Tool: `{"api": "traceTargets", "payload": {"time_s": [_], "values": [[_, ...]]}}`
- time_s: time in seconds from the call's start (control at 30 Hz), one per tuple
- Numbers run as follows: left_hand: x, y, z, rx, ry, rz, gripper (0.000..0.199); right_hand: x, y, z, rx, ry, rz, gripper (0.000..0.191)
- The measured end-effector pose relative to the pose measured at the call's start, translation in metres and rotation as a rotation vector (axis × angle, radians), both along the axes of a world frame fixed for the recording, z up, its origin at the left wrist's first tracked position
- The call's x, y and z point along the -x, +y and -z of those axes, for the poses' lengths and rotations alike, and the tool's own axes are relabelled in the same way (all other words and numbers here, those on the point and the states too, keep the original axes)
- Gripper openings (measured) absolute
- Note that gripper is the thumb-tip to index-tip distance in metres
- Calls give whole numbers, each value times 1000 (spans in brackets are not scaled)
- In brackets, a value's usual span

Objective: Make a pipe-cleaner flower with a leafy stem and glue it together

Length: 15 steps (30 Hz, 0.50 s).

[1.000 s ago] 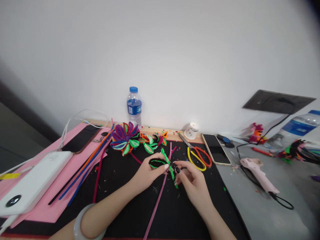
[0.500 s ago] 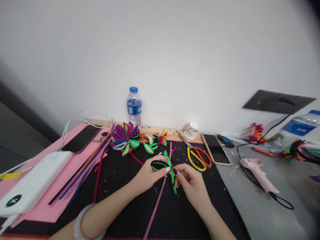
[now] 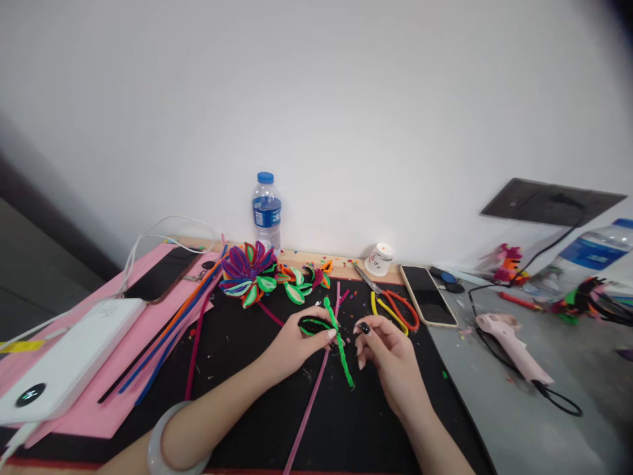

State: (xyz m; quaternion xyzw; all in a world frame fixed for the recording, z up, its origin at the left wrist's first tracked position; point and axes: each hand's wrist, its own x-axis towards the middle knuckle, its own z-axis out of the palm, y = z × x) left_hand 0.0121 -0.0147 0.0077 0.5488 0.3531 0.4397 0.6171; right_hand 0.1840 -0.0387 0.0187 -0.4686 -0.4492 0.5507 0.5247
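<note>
My left hand pinches a looped pipe-cleaner leaf, black inside with green along it. A bright green pipe cleaner crosses at its fingertips and slants down to the right, its lower end free. To the right of that strand is my right hand, apart from it, with loosely curled fingers and nothing visible in them. Beneath my left hand a pink pipe cleaner runs over the black mat. Just beyond my right hand lie scissors with yellow and orange handles.
A pipe-cleaner flower and a water bottle stand behind my hands. On the left are pink sheets, loose pipe cleaners and a white power bank. A paper cup, phone and pink glue gun are right.
My right hand has let go of the green strand and moved slightly right. The strand's lower end now hangs straighter and a little further right. My left hand keeps its hold.
</note>
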Motion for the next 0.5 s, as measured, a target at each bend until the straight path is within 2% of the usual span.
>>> {"api": "traceTargets", "payload": {"time_s": [0.17, 0.5], "values": [[-1, 0, 1, 24, 4, -7, 17, -3, 1, -4, 56, 197, 17, 15], [-1, 0, 2, 39, -10, -20, 19, -5, 2, -2, 102, 253, -9, 21]]}}
